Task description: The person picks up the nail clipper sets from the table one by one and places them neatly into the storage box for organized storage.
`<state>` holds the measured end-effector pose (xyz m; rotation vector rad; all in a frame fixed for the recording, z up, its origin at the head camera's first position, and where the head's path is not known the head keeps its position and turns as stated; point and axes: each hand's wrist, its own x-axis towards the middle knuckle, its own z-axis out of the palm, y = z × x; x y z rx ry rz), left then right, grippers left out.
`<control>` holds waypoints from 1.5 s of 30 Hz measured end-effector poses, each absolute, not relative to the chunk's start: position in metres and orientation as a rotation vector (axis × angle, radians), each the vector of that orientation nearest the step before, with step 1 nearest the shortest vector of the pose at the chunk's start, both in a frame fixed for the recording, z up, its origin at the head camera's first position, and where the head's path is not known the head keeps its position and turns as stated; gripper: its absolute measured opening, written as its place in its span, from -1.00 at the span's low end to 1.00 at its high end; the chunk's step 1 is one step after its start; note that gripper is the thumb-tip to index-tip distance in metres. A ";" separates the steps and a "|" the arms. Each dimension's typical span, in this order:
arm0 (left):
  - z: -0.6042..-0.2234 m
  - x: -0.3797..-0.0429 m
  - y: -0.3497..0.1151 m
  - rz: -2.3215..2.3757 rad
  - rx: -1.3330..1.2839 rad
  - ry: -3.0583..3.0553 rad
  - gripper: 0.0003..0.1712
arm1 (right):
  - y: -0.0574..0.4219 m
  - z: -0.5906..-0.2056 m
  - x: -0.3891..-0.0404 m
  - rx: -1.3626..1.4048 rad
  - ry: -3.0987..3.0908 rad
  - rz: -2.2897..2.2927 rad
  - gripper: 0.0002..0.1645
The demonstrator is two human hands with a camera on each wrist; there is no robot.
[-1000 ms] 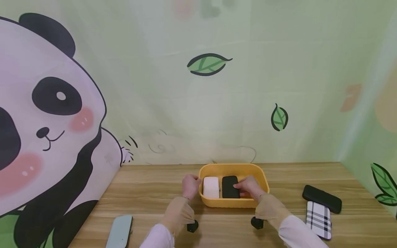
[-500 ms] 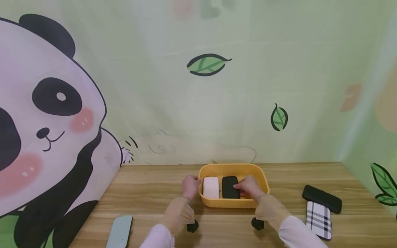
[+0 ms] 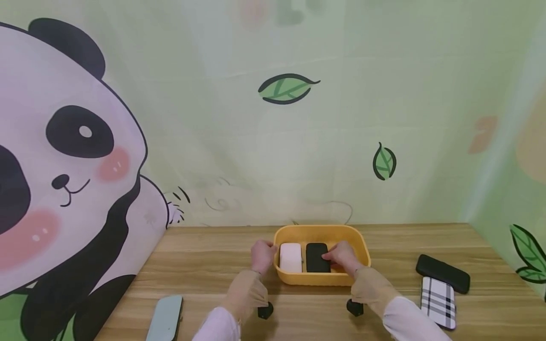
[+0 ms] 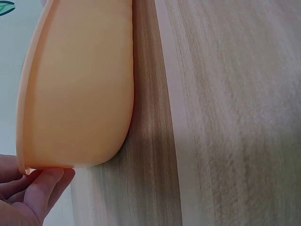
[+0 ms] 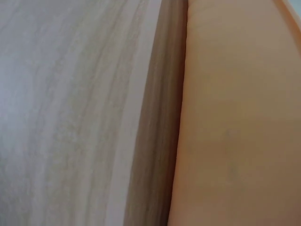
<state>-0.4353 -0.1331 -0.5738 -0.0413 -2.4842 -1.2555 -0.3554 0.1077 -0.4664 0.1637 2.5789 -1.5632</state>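
Fingers (image 4: 44,181) under yellow basket (image 4: 80,84) rim, seen only by left wrist

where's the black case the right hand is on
In the head view the black case lies inside the yellow basket at table centre, right of the white case, under the right hand.

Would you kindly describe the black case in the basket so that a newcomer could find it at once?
On the wooden table stands a yellow basket. Two cases lie side by side in it. The black case is the right one, under the right hand; its neighbour, the white case, is pale.
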 end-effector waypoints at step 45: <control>-0.446 -0.339 -0.114 -1.508 0.141 -2.546 -0.73 | 0.128 -0.439 -0.352 0.065 2.499 -1.749 -0.87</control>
